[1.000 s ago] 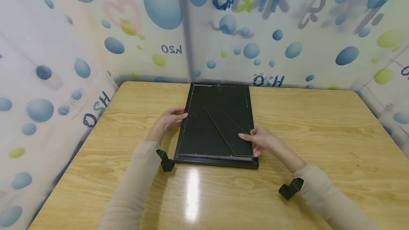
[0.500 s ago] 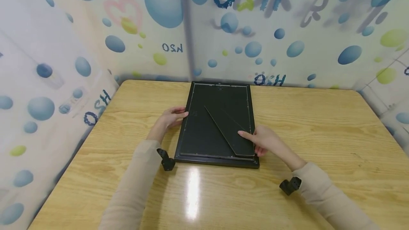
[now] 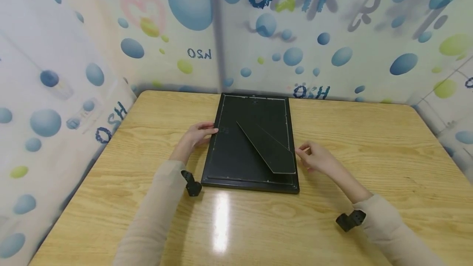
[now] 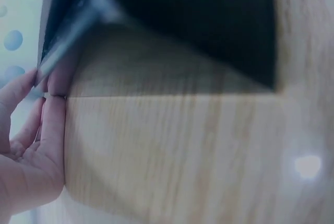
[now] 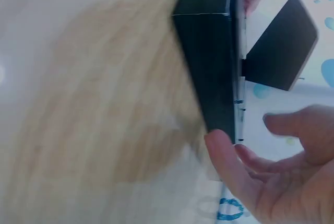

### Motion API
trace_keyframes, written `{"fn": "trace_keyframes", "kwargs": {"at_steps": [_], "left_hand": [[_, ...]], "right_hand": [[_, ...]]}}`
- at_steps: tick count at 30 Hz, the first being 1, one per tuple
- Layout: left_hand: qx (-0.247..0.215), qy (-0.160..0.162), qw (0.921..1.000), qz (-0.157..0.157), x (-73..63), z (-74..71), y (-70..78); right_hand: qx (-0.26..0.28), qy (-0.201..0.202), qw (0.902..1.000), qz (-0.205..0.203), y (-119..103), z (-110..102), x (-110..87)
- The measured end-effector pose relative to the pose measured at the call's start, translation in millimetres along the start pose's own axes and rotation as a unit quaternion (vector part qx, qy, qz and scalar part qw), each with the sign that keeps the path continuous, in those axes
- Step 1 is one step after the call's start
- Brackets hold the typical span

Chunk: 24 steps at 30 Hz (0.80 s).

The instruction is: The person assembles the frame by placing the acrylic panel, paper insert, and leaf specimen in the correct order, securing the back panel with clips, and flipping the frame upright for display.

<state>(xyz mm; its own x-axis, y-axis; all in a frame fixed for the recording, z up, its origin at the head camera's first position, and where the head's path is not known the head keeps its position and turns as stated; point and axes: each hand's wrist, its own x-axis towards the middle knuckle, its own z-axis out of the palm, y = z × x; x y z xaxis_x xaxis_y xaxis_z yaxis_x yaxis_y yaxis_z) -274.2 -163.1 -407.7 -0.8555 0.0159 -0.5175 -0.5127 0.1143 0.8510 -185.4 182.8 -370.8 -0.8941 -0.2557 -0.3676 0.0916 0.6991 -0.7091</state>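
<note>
A black picture frame (image 3: 233, 155) lies face down on the wooden table, its back panel uppermost. Its easel stand flap (image 3: 269, 147) slants across the back, the lower end raised off the panel; the right wrist view shows this stand (image 5: 284, 46) jutting out. My left hand (image 3: 197, 134) holds the frame's left edge, thumb on top and fingers at the side and underneath. Beside the right edge is my right hand (image 3: 315, 159), holding nothing. In the right wrist view, one fingertip meets the frame's side while the thumb stands apart.
The wooden table (image 3: 369, 155) extends to both sides of the frame and toward me. A wall covering (image 3: 240, 36) with blue and green dots rises right behind the frame's far edge. Each wrist carries a black camera (image 3: 349, 220).
My right hand has let go of the stand flap and drawn off to the right. The flap's lower end has risen from the back panel. My left hand keeps its place.
</note>
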Motion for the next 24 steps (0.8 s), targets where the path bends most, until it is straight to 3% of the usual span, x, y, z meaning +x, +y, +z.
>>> {"fn": "trace_keyframes", "kwargs": {"at_steps": [4,7,10,12,17,24], "left_hand": [[0.017,0.002,0.9998,0.004,-3.8,2.8,1.6],[0.039,0.002,0.9992,0.008,-5.1,4.0,2.7],[0.064,0.002,0.9979,0.013,-4.4,3.8,3.4],[0.083,-0.008,0.9963,0.019,-3.3,2.5,3.7],[0.133,-0.077,0.9872,0.042,-7.1,-6.8,1.7],[0.195,-0.211,0.9550,0.074,-22.0,-20.5,-3.5]], "right_hand": [[0.031,-0.051,0.9981,-0.013,5.4,5.5,-0.5],[0.038,-0.080,0.9941,-0.063,4.6,12.3,0.1],[-0.008,-0.074,0.9914,-0.108,2.4,19.1,0.1],[-0.059,-0.058,0.9899,-0.115,1.1,21.5,-1.4],[-0.089,-0.055,0.9874,-0.119,-1.2,23.4,-3.3],[-0.092,-0.024,0.9875,-0.126,-1.2,25.4,-4.4]]}}
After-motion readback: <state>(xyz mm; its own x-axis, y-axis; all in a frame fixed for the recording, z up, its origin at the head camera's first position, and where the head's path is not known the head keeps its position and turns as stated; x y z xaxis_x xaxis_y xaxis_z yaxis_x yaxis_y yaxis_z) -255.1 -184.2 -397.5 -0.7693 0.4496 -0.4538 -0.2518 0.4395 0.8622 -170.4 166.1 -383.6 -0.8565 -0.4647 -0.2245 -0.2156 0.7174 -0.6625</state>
